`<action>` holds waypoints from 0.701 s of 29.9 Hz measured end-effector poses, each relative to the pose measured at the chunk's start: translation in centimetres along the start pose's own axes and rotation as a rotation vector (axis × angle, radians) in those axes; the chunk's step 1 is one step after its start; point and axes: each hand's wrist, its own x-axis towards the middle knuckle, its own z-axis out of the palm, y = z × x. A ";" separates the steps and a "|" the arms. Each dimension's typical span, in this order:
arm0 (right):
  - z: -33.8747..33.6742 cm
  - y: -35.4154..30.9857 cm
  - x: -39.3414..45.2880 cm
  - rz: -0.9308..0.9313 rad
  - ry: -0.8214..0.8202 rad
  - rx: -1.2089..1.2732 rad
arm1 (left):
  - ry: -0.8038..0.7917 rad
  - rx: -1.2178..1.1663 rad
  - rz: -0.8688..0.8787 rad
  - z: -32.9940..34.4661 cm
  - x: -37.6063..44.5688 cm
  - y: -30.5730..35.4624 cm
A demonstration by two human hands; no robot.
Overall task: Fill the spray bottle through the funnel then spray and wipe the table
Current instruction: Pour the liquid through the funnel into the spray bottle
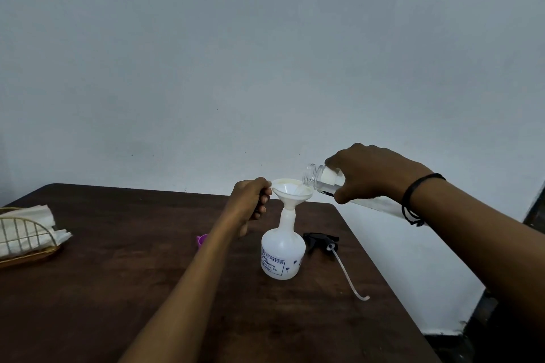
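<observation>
A white spray bottle [283, 256] stands upright on the dark wooden table [124, 289] with its head off. A white funnel [292, 190] sits in its neck. My left hand [250, 203] pinches the funnel's left rim. My right hand [374, 174] grips a clear water bottle [321, 178], tilted with its open mouth over the funnel. The black spray head [320, 242] with its long white tube lies on the table to the right of the spray bottle.
A gold wire basket [26, 239] holding white paper napkins sits at the table's left edge. A small purple cap [202, 240] lies behind my left forearm. The table's right edge runs close to the spray head, and a pale wall stands behind.
</observation>
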 end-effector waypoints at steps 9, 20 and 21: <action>0.3 0.1 0.1 -0.006 0.012 -0.003 | -0.003 0.002 -0.001 0.0 0.0 0.0; 0.1 0.2 0.1 -0.012 0.034 -0.067 | -0.002 0.008 -0.002 -0.1 0.0 0.0; 0.1 0.2 0.1 -0.014 0.032 -0.073 | -0.002 0.008 -0.001 -0.1 0.0 0.0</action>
